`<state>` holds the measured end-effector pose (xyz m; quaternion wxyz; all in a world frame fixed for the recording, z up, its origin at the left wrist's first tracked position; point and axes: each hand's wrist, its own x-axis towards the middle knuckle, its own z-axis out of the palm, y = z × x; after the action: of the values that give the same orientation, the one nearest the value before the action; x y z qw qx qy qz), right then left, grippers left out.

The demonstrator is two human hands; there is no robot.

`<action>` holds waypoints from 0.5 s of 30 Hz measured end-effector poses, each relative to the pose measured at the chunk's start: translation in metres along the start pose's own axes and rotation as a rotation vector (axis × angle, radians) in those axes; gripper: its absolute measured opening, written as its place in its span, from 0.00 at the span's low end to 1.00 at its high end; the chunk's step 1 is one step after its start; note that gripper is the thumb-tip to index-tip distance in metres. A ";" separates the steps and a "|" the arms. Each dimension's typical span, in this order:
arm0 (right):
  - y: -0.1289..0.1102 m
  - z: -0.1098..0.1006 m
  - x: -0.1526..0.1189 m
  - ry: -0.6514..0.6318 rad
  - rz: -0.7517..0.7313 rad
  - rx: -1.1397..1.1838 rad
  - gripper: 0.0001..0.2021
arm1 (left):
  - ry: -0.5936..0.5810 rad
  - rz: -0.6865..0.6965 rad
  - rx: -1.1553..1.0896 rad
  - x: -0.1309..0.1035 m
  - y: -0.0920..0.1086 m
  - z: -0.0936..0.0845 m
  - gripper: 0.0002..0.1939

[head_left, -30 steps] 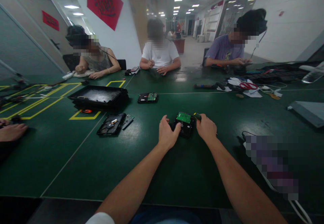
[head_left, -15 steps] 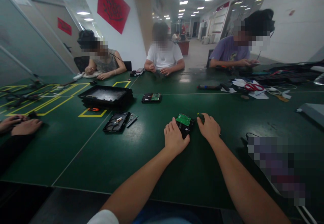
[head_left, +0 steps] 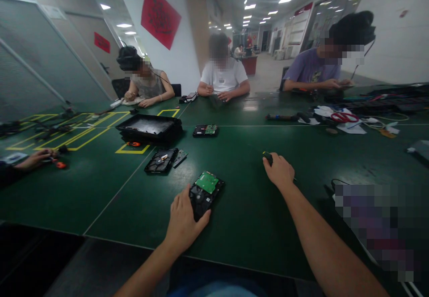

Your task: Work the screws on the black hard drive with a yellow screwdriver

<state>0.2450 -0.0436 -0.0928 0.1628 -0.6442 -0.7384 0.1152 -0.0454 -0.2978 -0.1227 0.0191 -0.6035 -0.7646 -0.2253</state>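
Drive, green board facing up, is near the surface's near edge, set askew to that edge. Left hand holds it: fingers along the left side, thumb on the near end. Can't tell if the drive's underside touches the surface.

Right hand is closed around a screwdriver, well apart from the drive, toward the surface's right edge. Handle end pokes out past the fingers; a bit of shaft shows by the wrist.

Farther from the near edge, left of the drive: black case with a loose board just beside it. Beyond those, black tray, orange item at its near side. Second drive lies right of the tray.

Toward the far right corner: red scissors among papers and cables. Another person's hand is at the left edge by an orange-tipped tool. Three people sit along the far edge.
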 end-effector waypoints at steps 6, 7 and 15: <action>0.003 0.004 0.004 -0.026 -0.011 -0.044 0.22 | 0.082 -0.136 0.080 -0.026 -0.054 -0.022 0.49; 0.003 0.005 0.005 -0.035 -0.018 -0.041 0.22 | 0.094 -0.152 0.084 -0.029 -0.064 -0.025 0.49; 0.004 0.006 0.006 -0.029 -0.010 -0.067 0.22 | 0.138 -0.311 0.169 -0.043 -0.142 -0.046 0.50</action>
<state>0.2452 -0.0365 -0.0995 0.1309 -0.6438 -0.7474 0.0988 -0.1777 -0.3781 -0.1397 0.0870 -0.4574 -0.8618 -0.2013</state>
